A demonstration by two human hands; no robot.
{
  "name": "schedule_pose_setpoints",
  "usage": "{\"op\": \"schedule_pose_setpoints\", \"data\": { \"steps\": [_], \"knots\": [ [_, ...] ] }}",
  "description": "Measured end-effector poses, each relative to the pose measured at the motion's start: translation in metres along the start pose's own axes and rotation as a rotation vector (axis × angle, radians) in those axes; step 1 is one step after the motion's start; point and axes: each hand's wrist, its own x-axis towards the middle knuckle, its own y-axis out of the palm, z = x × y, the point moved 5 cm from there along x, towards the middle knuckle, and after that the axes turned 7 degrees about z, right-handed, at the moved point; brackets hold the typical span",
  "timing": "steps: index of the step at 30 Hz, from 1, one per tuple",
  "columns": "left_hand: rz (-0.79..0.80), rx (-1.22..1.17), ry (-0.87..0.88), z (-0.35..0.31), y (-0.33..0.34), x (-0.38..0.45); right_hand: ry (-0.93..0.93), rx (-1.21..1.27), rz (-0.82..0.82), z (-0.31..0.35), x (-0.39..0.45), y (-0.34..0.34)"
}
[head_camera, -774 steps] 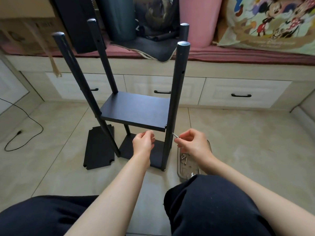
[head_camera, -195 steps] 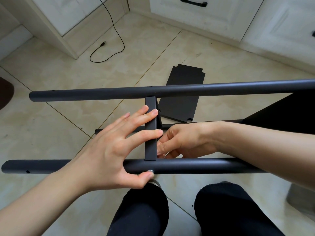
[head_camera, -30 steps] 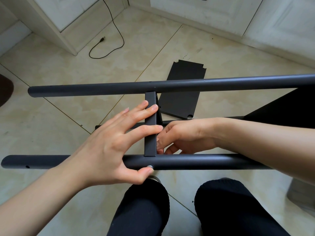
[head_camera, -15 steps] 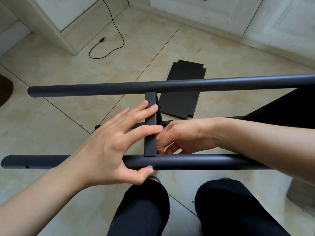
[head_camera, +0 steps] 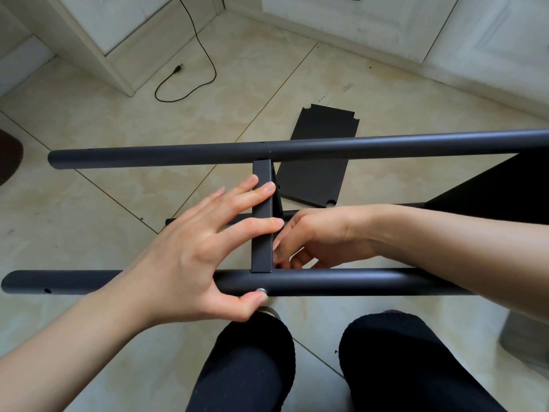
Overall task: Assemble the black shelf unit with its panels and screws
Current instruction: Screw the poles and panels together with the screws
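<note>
The black shelf unit lies on its side across my lap. Its near tube [head_camera: 356, 282] and far tube [head_camera: 386, 145] run left to right. Between them stands a black panel [head_camera: 262, 173], seen edge-on. My left hand [head_camera: 193, 257] spans the panel's edge with its fingers, and its thumb presses a silver screw head [head_camera: 261, 290] on the near tube. My right hand [head_camera: 323, 236] reaches in from the right behind the panel, fingers curled at the joint with the near tube; what they hold is hidden. Another fitted shelf [head_camera: 505, 197] shows dark at the right.
A loose black panel [head_camera: 318, 162] lies flat on the tiled floor beyond the far tube. A black cable [head_camera: 190, 69] trails by the white cabinet [head_camera: 118, 40]. A grey container [head_camera: 525, 337] sits at the right edge. My black-clad legs [head_camera: 246, 367] are below.
In the last second nothing has visibly moved. Long before, the unit stood upright on the floor; now it lies on its side across my lap.
</note>
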Motion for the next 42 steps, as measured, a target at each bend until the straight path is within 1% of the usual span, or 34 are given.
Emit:
{"op": "schedule_pose_setpoints", "data": {
  "steps": [7,12,18,25,28,32,37,42],
  "knots": [
    [0.004,0.0,-0.004,-0.0006,-0.0007,-0.0001,0.0,-0.043,-0.023,-0.0019,0.0023,0.0006],
    [0.01,-0.001,-0.01,-0.0005,-0.0011,0.0007,-0.018,-0.008,-0.01,0.0012,0.0005,0.0005],
    [0.005,-0.004,-0.003,-0.001,-0.0009,0.0004,-0.013,-0.059,-0.042,-0.0024,0.0023,-0.0016],
    [0.004,-0.004,-0.006,-0.001,-0.0009,0.0007,-0.025,-0.01,0.008,0.0002,0.0011,0.001],
    [0.003,-0.008,-0.003,-0.0009,-0.0004,0.0009,-0.003,0.007,0.034,0.0001,-0.0007,0.0014],
    [0.003,-0.007,0.0,-0.0004,-0.0005,0.0005,0.002,-0.017,-0.003,-0.0007,0.0,-0.0004],
    [0.004,-0.006,-0.002,-0.0003,-0.0006,0.0007,-0.019,-0.045,-0.009,-0.0008,0.0016,0.0015],
    [0.005,-0.007,-0.003,-0.0009,-0.0007,0.001,-0.012,0.012,0.008,-0.0002,0.0016,0.0006]
  ]
}}
